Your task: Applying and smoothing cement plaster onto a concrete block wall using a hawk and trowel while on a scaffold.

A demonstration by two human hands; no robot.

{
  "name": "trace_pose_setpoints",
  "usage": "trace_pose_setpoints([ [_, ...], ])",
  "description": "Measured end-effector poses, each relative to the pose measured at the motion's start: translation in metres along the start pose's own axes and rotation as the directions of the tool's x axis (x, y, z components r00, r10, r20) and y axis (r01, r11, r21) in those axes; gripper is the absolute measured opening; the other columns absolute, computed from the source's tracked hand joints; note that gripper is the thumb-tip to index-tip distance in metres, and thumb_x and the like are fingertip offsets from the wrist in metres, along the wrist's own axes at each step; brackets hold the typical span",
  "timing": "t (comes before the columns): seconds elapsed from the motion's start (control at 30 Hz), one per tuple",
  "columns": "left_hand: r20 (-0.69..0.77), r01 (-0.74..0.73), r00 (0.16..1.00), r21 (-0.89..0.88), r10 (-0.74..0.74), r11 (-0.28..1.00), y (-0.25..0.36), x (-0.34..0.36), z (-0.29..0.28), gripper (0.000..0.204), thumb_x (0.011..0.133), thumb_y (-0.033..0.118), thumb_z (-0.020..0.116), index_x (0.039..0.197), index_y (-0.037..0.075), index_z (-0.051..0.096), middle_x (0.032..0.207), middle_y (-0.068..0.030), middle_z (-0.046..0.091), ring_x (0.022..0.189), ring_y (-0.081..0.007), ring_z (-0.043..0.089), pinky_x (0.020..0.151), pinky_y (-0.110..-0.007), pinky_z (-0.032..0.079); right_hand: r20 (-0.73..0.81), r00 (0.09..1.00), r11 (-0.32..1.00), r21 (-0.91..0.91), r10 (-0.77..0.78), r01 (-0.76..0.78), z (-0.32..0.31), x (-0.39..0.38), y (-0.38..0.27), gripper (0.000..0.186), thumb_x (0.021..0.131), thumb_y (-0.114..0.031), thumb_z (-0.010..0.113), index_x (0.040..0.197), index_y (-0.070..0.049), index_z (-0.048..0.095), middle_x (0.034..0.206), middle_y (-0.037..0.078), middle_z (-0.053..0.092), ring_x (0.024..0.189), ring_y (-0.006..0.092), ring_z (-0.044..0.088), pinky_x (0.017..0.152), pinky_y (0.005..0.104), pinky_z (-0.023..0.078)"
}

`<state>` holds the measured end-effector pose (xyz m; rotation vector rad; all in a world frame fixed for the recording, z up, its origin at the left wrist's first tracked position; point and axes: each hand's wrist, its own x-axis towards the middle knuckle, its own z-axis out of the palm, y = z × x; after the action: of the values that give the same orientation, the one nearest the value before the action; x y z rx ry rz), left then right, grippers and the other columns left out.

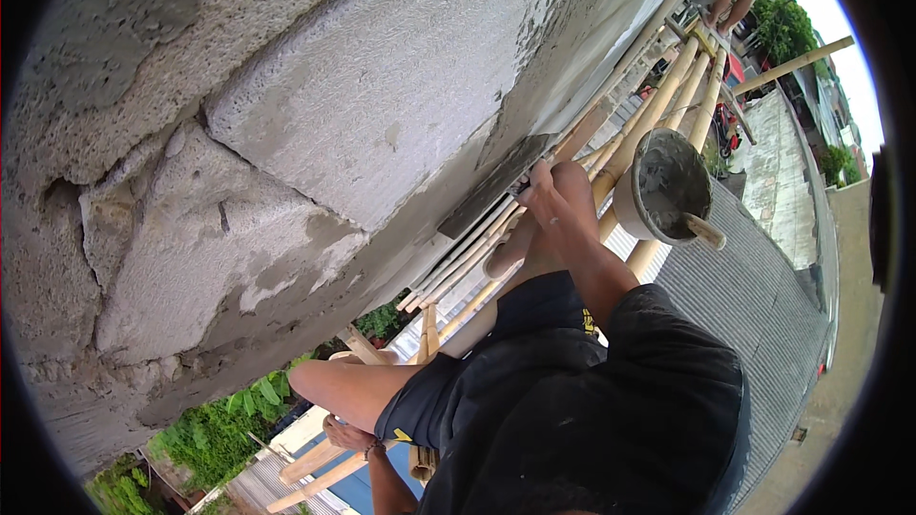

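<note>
My right hand (546,198) is closed round the back of a dark, flat plastering float (482,193), which lies along the lower part of the rough grey wall (382,86). Its grip is hidden behind my fingers. My left hand (349,434), with a band at the wrist, is down beside my bent knee, fingers curled; what they hold, if anything, is hidden. To the right of my right arm, a bucket (625,205) of wet grey mortar (671,176) rests by the bamboo poles, a wooden handle (704,231) sticking out over its rim.
Bamboo scaffold poles (658,95) run beside the wall beneath me. Farther along, another person's arms (733,11) show at the top right. Below are a corrugated roof (754,324) and green plants (219,429). Wet mortar (124,19) covers part of the wall.
</note>
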<state>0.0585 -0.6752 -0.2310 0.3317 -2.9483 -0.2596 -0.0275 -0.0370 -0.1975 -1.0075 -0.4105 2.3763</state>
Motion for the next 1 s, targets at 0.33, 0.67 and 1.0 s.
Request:
trace_pose_setpoints([
  [0.33, -0.056, -0.056, 0.997, 0.018, 0.057, 0.998, 0.002, -0.001, -0.006, 0.05, 0.083, 0.049, 0.036, 0.094, 0.003, 0.052, 0.1, -0.013, 0.052, 0.095, -0.0303, 0.048, 0.079, -0.043, 0.034, 0.045, 0.996, 0.997, -0.034, 0.077, -0.075, 0.112, -0.089, -0.073, 0.031, 0.085, -0.013, 0.035, 0.054, -0.016, 0.034, 0.044, -0.004, 0.027, 0.036, 0.0095, 0.026, 0.035, 0.025, 0.023],
  [0.67, 0.02, -0.079, 0.997, 0.072, 0.078, 0.994, -0.014, -0.004, 0.006, 0.051, 0.083, 0.049, 0.034, 0.1, 0.005, 0.053, 0.103, -0.0112, 0.052, 0.098, -0.0291, 0.048, 0.082, -0.042, 0.035, 0.186, 0.975, 0.992, 0.062, -0.122, 0.112, 0.243, -0.214, -0.15, 0.034, 0.087, -0.008, 0.036, 0.054, -0.013, 0.027, 0.045, -0.003, 0.023, 0.038, 0.0099, 0.022, 0.039, 0.0251, 0.026],
  [1.0, 0.011, 0.002, 1.0, 0.07, -0.003, 0.998, -0.011, -0.007, 0.003, 0.039, 0.079, 0.041, 0.046, 0.096, 0.007, 0.054, 0.1, -0.0106, 0.051, 0.096, -0.0286, 0.048, 0.081, -0.041, 0.035, 0.446, 0.876, 0.983, 0.049, -0.182, 0.179, 0.182, -0.256, -0.11, 0.031, 0.089, -0.03, 0.039, 0.105, -0.007, 0.053, 0.096, 0.01, 0.058, 0.084, 0.0227, 0.057, 0.078, 0.0415, 0.048],
])
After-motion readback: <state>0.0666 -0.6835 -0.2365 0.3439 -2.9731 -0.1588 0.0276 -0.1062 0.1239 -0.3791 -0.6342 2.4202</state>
